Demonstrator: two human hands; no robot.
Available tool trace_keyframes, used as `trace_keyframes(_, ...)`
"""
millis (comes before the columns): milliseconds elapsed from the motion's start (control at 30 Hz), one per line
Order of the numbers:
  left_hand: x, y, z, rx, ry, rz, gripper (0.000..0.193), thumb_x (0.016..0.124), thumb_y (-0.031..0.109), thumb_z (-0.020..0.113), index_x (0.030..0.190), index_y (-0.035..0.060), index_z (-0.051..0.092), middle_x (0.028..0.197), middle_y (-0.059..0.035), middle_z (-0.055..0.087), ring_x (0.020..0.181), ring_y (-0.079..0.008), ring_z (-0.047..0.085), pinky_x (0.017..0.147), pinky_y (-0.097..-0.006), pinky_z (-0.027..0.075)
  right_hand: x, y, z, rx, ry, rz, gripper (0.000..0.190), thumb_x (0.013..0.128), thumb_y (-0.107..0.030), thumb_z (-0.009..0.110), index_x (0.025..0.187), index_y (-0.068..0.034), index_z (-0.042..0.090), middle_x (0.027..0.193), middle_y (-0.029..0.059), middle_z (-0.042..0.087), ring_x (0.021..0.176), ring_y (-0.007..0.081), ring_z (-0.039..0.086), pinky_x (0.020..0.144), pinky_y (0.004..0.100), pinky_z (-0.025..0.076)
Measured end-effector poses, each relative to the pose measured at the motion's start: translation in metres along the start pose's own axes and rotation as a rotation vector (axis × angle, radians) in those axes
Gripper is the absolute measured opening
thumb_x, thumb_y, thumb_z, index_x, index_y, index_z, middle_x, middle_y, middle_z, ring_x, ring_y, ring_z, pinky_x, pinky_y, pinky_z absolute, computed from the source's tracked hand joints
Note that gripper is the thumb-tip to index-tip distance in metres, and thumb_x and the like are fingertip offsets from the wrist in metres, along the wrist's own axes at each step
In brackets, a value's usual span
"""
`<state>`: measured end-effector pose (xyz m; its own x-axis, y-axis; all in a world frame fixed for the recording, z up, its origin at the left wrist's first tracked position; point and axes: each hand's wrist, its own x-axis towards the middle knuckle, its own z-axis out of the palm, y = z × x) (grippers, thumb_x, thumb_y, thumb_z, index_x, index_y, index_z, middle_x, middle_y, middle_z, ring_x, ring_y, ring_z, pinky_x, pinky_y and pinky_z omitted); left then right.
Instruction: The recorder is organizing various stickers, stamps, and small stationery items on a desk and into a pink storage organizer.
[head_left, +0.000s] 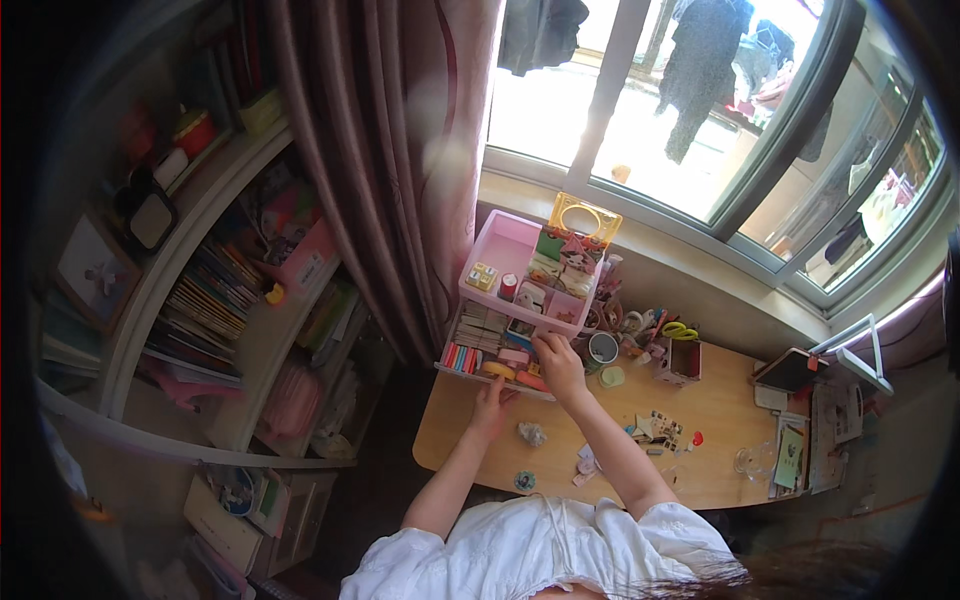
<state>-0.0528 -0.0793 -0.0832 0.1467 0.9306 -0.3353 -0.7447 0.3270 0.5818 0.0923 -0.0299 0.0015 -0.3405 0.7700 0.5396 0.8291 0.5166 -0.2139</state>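
Observation:
A pulled-out drawer (459, 373) sits beneath a pink plastic organizer tray (495, 238) on the wooden desk. In the drawer are a packed row of pale flat items (481, 328), several colored sticks (463, 358) and a yellow rounded object (498, 370). My left hand (491, 409) is at the drawer's front edge, its fingertips by the yellow object. My right hand (559, 365) reaches over the drawer's right side, fingers pointing down near small boxes; its fingertips are partly hidden. Whether either hand grips anything is too small to tell.
Right of the organizer stand a cup (602, 347) and a pen box (681, 361) with green-handled scissors (679, 331). A crumpled wad (532, 433), a small round item (524, 480) and paper scraps (660, 430) lie on the desk (555, 472). Bookshelves (217, 300) flank the left.

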Motion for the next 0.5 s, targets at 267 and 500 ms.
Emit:
trace_keyframes(267,0.035,0.009,0.020,0.074,0.002,0.049,0.019,0.087,0.027,0.054,0.099,0.0120,0.052,0.085,-0.0001,0.054,0.079,-0.0124,0.055,0.076,-0.0313,0.048,-0.054,-0.006,-0.053,0.134,0.076,0.130,0.017,0.071,-0.001,0.059,0.087,-0.004,0.060,0.087,0.0098,0.057,0.086,0.0274,0.055,0.072,0.0348,0.047)
trace_keyframes(500,0.081,0.021,0.030,0.078,-0.048,-0.010,0.019,0.085,0.024,0.057,0.095,0.0100,0.052,0.085,-0.0018,0.054,0.080,-0.0134,0.055,0.075,-0.0311,0.048,-0.113,-0.013,-0.064,0.191,0.035,0.273,0.014,0.071,-0.001,0.059,0.084,-0.005,0.061,0.084,0.0098,0.059,0.083,0.0276,0.056,0.071,0.0352,0.046)
